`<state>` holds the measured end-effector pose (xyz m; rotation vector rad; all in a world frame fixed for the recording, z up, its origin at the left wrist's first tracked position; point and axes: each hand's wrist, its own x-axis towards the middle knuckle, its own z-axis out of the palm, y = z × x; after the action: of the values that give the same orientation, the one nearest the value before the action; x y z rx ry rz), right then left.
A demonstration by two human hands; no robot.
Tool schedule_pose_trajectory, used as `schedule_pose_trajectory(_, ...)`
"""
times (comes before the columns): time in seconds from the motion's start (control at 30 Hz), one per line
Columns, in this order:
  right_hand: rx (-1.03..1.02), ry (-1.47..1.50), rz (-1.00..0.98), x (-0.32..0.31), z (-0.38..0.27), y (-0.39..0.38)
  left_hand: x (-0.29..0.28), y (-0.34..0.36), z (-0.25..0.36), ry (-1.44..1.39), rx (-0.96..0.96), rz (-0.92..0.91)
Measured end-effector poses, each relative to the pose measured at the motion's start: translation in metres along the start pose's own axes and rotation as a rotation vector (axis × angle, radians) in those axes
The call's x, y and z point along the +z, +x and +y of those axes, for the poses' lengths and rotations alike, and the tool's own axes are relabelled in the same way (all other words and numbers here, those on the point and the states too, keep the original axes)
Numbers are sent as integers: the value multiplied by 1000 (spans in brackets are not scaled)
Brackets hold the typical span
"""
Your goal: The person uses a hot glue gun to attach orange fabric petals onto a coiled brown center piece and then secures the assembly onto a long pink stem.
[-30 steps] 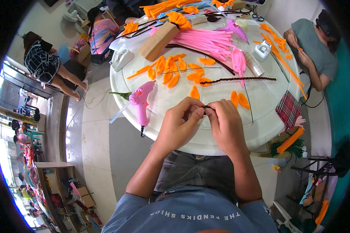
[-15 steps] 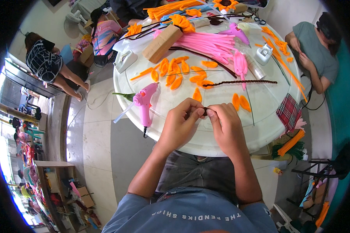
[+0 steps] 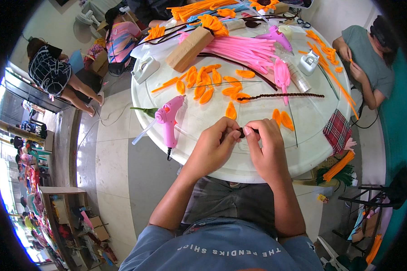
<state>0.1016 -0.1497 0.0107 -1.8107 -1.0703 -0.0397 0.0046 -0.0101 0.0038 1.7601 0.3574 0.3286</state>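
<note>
Over the near edge of the round white table [image 3: 199,159], my left hand [image 3: 215,147] and my right hand [image 3: 267,145] meet with fingertips pinched. Between them is a short dark brown fuzzy piece [image 3: 241,133], seemingly a pipe cleaner; my fingers cover most of it. Just beyond lies a twisted brown pipe cleaner [image 3: 282,95]. One orange fuzzy petal [image 3: 231,111] sits past my left fingers, and a pair of orange petals [image 3: 286,120] lies beyond my right hand. Left of my left hand rests a pink glue gun [image 3: 168,119].
Farther back are several orange petals [image 3: 206,95], a wooden block [image 3: 189,50], pink pipe cleaners [image 3: 239,49], another glue gun [image 3: 279,38] and two white tape dispensers [image 3: 145,68]. A plaid cloth [image 3: 337,128] hangs at the right edge. A person [image 3: 370,63] sits at the right.
My hands have shifted slightly right and drawn a little apart, showing more of the brown piece. The person at the right now holds something small and orange.
</note>
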Motion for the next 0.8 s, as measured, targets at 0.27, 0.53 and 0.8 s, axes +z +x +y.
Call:
schedule_pose_trajectory(0.27, 6, 13, 3, 0, 0, 0, -2, -2, 6, 32, -7, -27)
schedule_pose_trajectory(0.53, -3, 17, 2, 0, 0, -1, -4, -2, 4, 67, -25, -44)
schedule_pose_trajectory(0.8, -36, 19, 0, 0, 0, -1, -5, -2, 2, 63, -16, -25)
